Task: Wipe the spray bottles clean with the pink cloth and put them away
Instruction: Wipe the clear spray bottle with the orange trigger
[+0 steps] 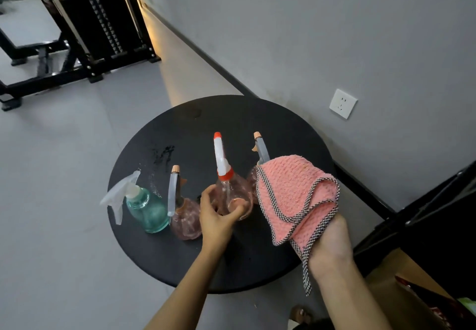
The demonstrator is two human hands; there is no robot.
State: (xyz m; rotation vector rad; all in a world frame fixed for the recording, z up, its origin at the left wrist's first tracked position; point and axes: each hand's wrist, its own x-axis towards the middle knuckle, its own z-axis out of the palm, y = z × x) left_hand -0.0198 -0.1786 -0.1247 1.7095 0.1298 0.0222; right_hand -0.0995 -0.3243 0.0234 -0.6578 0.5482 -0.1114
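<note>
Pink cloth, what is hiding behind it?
A spray bottle. Its grey sprayer with an orange tip pokes up above the pink cloth, and a sliver of pinkish body shows at the cloth's edge. The cloth covers the rest of it.

One wide-angle view, worn on the person's head, looks forward and steeply down onto a round black table (180,128). It sits close: the left hand (219,216) and right hand (332,242) reach in from the bottom edge. The frame tilts, with the grey wall (309,33) slanting across the upper right and the floor (64,162) at left.
</note>
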